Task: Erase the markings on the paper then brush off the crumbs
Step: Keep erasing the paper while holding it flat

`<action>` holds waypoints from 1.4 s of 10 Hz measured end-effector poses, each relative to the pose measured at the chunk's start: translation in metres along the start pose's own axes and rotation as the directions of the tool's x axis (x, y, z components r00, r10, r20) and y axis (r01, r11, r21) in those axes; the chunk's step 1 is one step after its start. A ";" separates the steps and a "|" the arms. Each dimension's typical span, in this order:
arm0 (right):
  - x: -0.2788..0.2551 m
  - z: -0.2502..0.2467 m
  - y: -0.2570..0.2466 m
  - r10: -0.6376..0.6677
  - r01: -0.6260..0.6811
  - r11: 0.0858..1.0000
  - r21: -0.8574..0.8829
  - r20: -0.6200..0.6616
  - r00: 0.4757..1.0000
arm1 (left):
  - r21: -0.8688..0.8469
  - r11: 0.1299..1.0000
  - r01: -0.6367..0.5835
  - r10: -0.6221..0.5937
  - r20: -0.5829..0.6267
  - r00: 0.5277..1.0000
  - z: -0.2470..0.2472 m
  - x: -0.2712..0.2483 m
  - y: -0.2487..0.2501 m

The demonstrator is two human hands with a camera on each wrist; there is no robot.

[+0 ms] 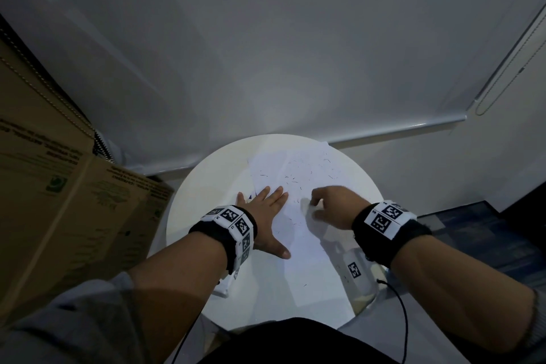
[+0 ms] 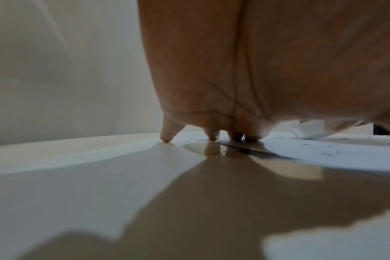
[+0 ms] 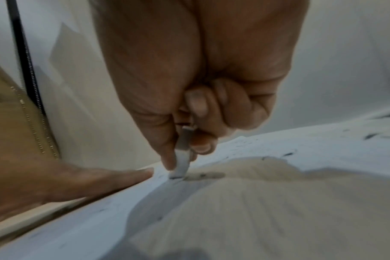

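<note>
carton [image 1: 59, 186] print unreadable, eraser [image 3: 181, 158] blurred

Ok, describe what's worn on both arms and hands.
Each wrist carries a black band with white blocks printed with black square marker codes; the left one matches. Grey sleeves are pushed up the forearms. A thin black cable trails below the right wrist. Hands are bare.

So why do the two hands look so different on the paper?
The left hand lies flat with fingers spread; the right hand is curled up. The left hand holds nothing and just presses down; the right hand pinches a white eraser between thumb and fingers, its tip on the paper. Both wear black wristbands and touch the same sheet.
</note>
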State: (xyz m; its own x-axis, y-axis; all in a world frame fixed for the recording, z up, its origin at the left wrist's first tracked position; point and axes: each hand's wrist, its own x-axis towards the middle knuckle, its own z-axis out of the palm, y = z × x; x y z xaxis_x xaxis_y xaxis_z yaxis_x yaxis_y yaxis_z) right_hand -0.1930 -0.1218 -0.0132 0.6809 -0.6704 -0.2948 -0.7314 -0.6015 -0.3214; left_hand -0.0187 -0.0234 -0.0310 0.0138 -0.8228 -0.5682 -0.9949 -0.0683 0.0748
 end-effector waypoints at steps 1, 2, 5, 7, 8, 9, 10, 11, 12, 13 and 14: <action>-0.008 0.011 -0.012 -0.135 0.137 0.990 -0.012 0.132 0.982 | 0.003 1.000 0.002 -0.002 0.001 1.000 0.000 0.001 0.000; 0.001 0.002 -0.009 -0.073 0.074 0.997 -0.029 0.015 0.997 | 0.009 1.000 0.007 -0.007 0.005 1.000 0.000 0.001 0.000; -0.003 0.002 -0.017 -0.152 0.160 0.985 -0.062 0.121 0.981 | 0.023 1.000 0.006 -0.006 0.011 1.000 0.001 0.003 -0.001; -0.013 0.010 -0.024 -0.230 0.248 0.968 -0.044 0.248 0.941 | 0.023 1.000 0.008 -0.008 0.001 1.000 0.002 0.005 -0.001; -0.007 0.004 -0.016 -0.161 0.168 0.984 -0.053 0.122 0.979 | 0.023 1.000 0.010 -0.010 0.005 1.000 0.002 0.004 -0.001; -0.009 0.002 -0.015 -0.168 0.179 0.982 -0.062 0.154 0.974 | 0.022 1.000 0.007 -0.007 0.007 1.000 0.002 0.004 0.000; -0.018 0.008 -0.025 -0.246 0.268 0.963 -0.035 0.297 0.923 | 0.022 1.000 0.004 -0.004 0.004 1.000 0.002 0.005 -0.001; -0.009 0.002 -0.019 -0.194 0.209 0.975 -0.081 0.160 0.968 | 0.022 1.000 0.007 -0.007 0.004 1.000 0.002 0.003 0.000; -0.009 0.001 -0.017 -0.185 0.199 0.976 -0.082 0.152 0.971 | 0.025 1.000 0.006 -0.006 0.005 1.000 0.002 0.003 0.000; -0.017 0.008 -0.024 -0.252 0.270 0.962 -0.028 0.277 0.927 | 0.038 0.999 0.009 -0.009 0.008 1.000 0.004 0.006 -0.001; -0.010 0.004 -0.021 -0.218 0.230 0.971 -0.063 0.162 0.962 | 0.031 0.999 0.011 -0.011 0.008 1.000 0.003 0.005 -0.001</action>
State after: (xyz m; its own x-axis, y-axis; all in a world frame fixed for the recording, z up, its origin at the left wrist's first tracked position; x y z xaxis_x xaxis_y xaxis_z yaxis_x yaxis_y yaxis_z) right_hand -0.1846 -0.1007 -0.0073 0.8207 -0.4437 -0.3600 -0.5559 -0.7658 -0.3234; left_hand -0.0180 -0.0257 -0.0364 0.0238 -0.8175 -0.5754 -0.9973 -0.0594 0.0433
